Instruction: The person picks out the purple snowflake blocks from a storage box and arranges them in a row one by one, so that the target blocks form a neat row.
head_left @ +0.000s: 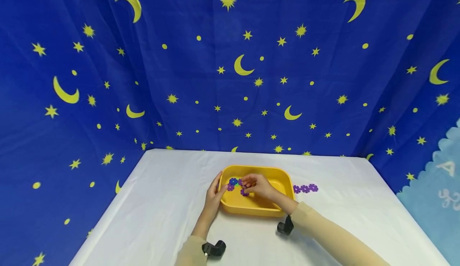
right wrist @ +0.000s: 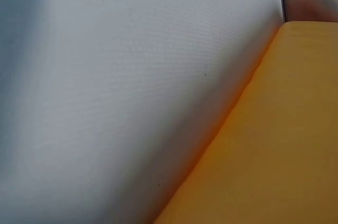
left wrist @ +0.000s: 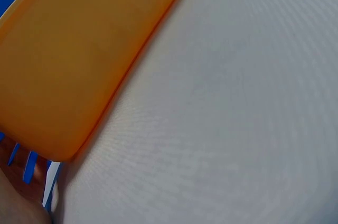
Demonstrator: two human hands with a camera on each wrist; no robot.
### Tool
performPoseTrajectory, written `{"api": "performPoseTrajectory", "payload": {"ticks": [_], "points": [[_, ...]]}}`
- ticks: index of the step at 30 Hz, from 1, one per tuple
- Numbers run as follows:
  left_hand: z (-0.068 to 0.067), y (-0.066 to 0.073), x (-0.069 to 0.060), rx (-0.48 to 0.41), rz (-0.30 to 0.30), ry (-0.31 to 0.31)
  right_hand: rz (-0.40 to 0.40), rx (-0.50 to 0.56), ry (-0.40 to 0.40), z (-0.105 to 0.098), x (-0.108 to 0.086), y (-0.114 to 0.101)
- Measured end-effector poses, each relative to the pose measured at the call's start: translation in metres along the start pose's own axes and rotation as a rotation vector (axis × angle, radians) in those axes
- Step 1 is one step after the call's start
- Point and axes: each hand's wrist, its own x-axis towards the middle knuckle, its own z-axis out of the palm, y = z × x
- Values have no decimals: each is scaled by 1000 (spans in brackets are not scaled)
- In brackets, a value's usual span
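Observation:
A yellow plastic bin (head_left: pixel 251 211) stands on the table, with several small flower-shaped discs inside towards its left end. Among them are a blue disc (head_left: pixel 233 181) and a purple disc (head_left: pixel 230 187), with a bit of green between others. My left hand (head_left: pixel 213 198) grips the bin's left end, thumb over the rim and fingers along the outer wall. Reaching into the bin from the right, my right hand (head_left: pixel 259 186) has bent fingers at the purple discs (head_left: pixel 244 193); whether it pinches one is not clear. Neither wrist view shows the discs.
A row of purple discs (head_left: pixel 305 189) lies on the white tablecloth (head_left: pixel 338 218) just right of the bin. Blue fabric (head_left: pixel 201 74) with yellow stars and moons hangs behind and beside the table. Each wrist wears a black device (head_left: pixel 214 249).

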Motion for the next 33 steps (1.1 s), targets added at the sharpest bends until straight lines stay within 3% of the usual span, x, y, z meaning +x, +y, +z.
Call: {"api": "performPoseTrajectory", "payload": {"ticks": [4,11,21,28,33], "points": [[-1,11,-3,-18,-12,-23,33,-29,-47,-1,-1,0],[0,31,-13,15,-13,-47,-11,-145,-96,-2,-5,0],[-1,32,-11,34,1,-39,-79,-229,-119,-1,-4,1],[0,31,-12,32,-6,-25,-82,-255,-99,1,-6,-1],[0,32,-11,35,-14,-20,-33,-283,-68,1,-6,-2]]}}
